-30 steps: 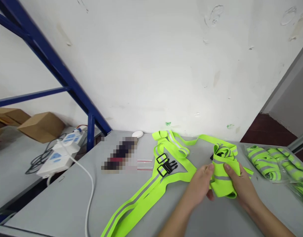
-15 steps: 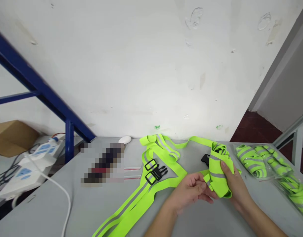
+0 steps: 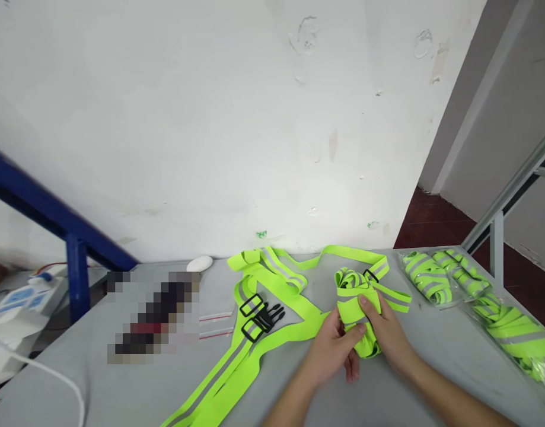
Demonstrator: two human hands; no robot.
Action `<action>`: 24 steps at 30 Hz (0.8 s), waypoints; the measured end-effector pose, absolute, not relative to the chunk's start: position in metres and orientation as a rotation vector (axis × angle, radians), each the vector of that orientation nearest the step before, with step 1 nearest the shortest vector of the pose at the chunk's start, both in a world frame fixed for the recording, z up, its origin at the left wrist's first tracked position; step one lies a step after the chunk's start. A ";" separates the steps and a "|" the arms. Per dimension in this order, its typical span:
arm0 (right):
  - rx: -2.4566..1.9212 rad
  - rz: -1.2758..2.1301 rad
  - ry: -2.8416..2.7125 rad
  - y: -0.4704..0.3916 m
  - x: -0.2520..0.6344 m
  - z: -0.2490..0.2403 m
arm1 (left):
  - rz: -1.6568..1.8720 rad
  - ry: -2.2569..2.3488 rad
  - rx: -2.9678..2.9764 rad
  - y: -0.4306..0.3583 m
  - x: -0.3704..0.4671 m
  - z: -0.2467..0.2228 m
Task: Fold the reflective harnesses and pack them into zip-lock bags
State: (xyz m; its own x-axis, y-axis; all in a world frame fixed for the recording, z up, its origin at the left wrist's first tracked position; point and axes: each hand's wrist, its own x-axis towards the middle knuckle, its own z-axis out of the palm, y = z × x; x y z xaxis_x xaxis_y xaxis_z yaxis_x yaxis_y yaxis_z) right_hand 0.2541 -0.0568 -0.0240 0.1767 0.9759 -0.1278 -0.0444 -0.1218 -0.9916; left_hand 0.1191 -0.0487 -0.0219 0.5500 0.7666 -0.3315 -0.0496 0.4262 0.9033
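Observation:
A rolled neon-yellow reflective strap bundle (image 3: 354, 305) is held between both hands above the grey table. My left hand (image 3: 334, 347) grips its lower left side, thumb across the front. My right hand (image 3: 383, 320) is closed round its right side, thumb pressed on the front. Behind the bundle, a loose strap end with a black slider (image 3: 370, 275) lies on the table. To the left, a reflective vest harness (image 3: 236, 362) of the same yellow webbing is spread flat. A black side-release buckle (image 3: 267, 317) and two black sliders sit on it.
Clear plastic bags with rolled yellow straps (image 3: 427, 279) lie along the table's right side. White power strips (image 3: 21, 308) with a cable are at the left. A white oval object (image 3: 200, 264) is near the wall (image 3: 254, 130). Zip bags (image 3: 216, 326) lie left of the harness.
My view has turned slightly right. Both hands have drawn the bundle toward me and left, away from the loose strap behind it. My left thumb now presses on the bundle's front.

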 end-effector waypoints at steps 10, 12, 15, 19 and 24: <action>-1.180 1.469 -1.129 -0.059 0.266 -0.014 | 0.663 0.934 1.138 -0.052 0.121 -0.027; -1.187 1.497 -1.078 -0.059 0.267 -0.012 | 0.669 0.888 1.170 -0.053 0.120 -0.027; -1.165 1.521 -1.001 -0.061 0.268 -0.010 | 0.620 0.667 1.149 -0.052 0.112 -0.022; -1.204 1.484 -0.928 -0.064 0.268 -0.009 | 0.567 0.530 1.095 -0.048 0.081 0.001; -1.311 1.476 -0.941 -0.072 0.259 -0.011 | 0.684 1.281 1.653 -0.030 -0.002 0.025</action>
